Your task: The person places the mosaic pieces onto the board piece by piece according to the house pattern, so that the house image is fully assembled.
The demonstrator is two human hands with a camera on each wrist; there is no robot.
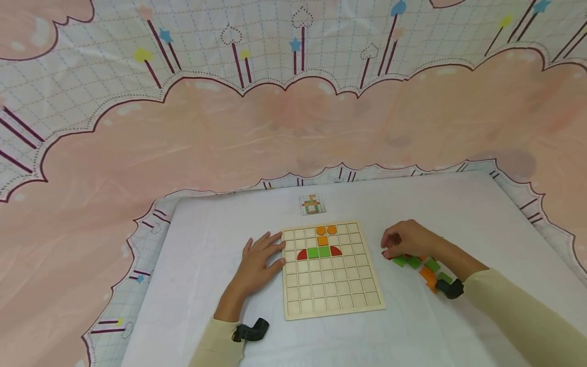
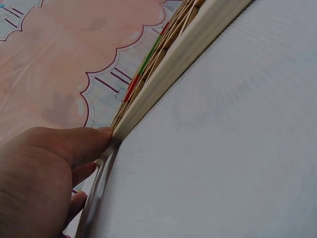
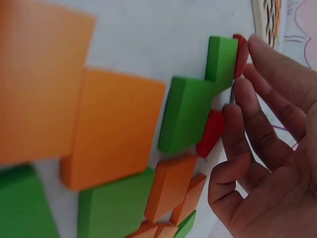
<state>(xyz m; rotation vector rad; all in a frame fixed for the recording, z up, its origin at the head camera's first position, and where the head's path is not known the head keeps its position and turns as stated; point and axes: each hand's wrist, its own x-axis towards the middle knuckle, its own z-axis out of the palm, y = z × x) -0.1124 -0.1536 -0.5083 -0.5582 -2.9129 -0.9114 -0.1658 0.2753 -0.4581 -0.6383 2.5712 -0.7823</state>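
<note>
A wooden grid board [image 1: 312,293] lies on the table. In its upper rows sit two orange discs [image 1: 321,231], an orange square [image 1: 322,240], and a row of two green squares [image 1: 318,252] between red quarter-round pieces [image 1: 336,251]. My left hand [image 1: 259,262] rests at the board's left edge, fingers spread; the left wrist view shows its thumb [image 2: 94,141] against the side. To the right of the board, my right hand [image 1: 409,239] pinches a red piece [image 3: 240,57] by its edge, close beside a green square block [image 3: 223,59].
Loose orange blocks [image 1: 428,276] and green blocks [image 1: 432,264] lie scattered under the right forearm. A small pattern card [image 1: 313,210] with a coloured figure lies behind the board. A patterned cloth [image 1: 293,127] hangs behind the white table [image 1: 220,229].
</note>
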